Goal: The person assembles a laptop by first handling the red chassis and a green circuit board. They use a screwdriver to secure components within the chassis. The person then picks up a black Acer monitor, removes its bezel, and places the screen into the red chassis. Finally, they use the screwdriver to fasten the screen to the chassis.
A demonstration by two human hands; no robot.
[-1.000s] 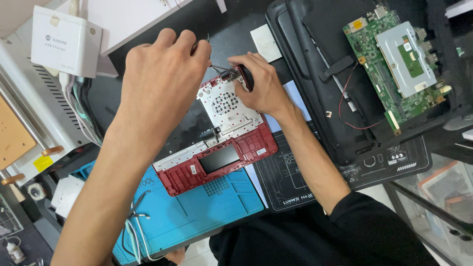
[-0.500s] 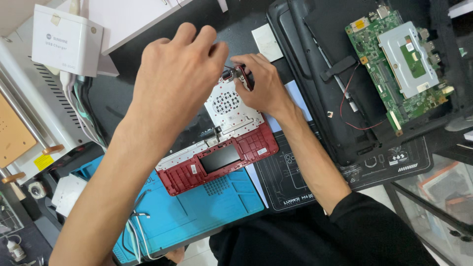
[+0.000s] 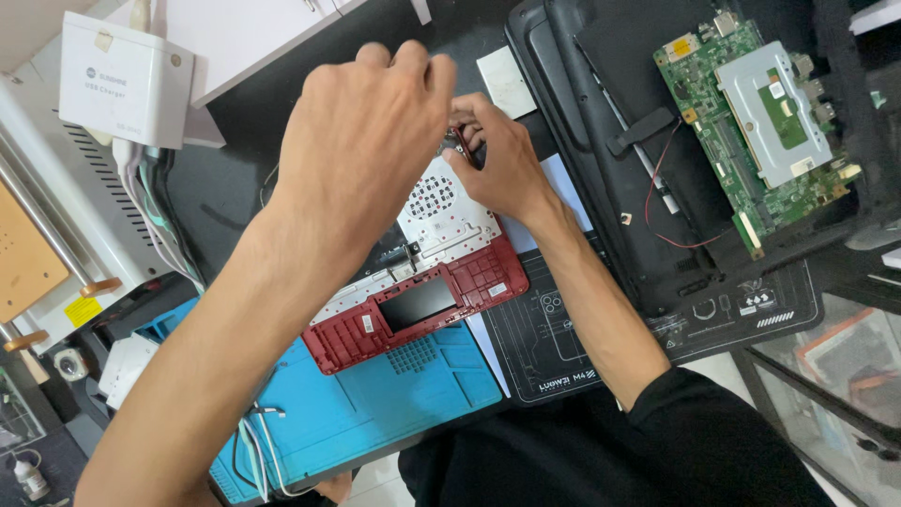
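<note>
Two hands (image 3: 361, 150) (image 3: 497, 164) over one red laptop shell (image 3: 441, 291).

The person's left hand (image 3: 361, 141) and right hand (image 3: 497, 160) were both bare, with no gloves, rings or watch visible. Both forearms were uncovered back from the fingers to the elbow. Well behind the right hand's fingers, a black sleeve (image 3: 694, 422) began at the elbow, joining dark clothing (image 3: 526, 469) over the torso.
</note>
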